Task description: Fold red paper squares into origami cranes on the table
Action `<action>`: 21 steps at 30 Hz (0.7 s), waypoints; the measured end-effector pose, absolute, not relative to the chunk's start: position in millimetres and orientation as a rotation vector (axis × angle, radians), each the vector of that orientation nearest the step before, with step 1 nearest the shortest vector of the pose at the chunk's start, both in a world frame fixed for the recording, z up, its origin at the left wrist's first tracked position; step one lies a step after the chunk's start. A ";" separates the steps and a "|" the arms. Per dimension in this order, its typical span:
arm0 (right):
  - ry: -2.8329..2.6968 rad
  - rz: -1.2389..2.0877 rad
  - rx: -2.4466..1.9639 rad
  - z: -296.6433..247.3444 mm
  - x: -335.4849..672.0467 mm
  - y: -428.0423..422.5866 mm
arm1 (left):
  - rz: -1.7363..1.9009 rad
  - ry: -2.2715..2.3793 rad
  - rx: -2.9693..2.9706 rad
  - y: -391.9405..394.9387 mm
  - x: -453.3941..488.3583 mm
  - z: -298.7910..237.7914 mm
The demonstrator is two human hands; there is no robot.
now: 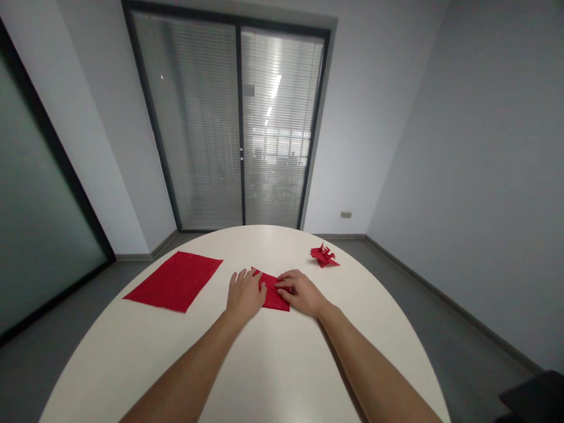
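Observation:
A small folded sheet of red paper lies on the white table between my hands. My left hand rests flat over its left side, fingers spread and thumb on the paper. At the paper's right side, my right hand has its fingers bent and its thumb close to the forefinger, pinching the sheet. Both hands cover parts of the paper, so some folds are hidden. Farther off to the right sits a red folded-paper figure with several points. To the left lies a larger flat sheet of red paper.
The round white table has a curved edge on both sides. Beyond it stands a glazed partition with blinds. A black object shows at the lower right corner, and a wall socket is at the back.

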State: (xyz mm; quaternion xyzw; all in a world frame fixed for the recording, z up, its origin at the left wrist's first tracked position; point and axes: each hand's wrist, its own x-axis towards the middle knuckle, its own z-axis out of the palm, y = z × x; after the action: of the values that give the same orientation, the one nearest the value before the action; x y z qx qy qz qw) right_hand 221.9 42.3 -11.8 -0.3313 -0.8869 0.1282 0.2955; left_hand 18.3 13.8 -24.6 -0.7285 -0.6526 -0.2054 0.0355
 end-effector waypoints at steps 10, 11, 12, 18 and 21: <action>-2.440 0.341 -0.753 -5.4 220.9 37.2 | -0.667 -2.083 -2.027 15.0 14.0 -28.5; -2.454 0.334 -0.736 -5.7 220.9 37.3 | -0.652 -2.087 -2.031 15.2 13.9 -28.5; -2.465 0.325 -0.727 -6.2 220.9 37.6 | -0.641 -2.091 -2.045 15.5 13.8 -28.6; -2.490 0.288 -0.741 -9.0 220.1 39.9 | -0.659 -2.040 -2.213 17.9 14.4 -29.6; -2.457 0.269 -0.828 -9.9 220.9 41.2 | -0.649 -1.936 -2.365 18.5 15.3 -30.3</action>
State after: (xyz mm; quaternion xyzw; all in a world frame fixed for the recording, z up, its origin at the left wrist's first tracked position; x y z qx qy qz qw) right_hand 220.9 41.2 -9.9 -0.3065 -0.9090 0.0994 0.2645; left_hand 15.3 18.5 -30.3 -0.7569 -0.6196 -0.2077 0.0088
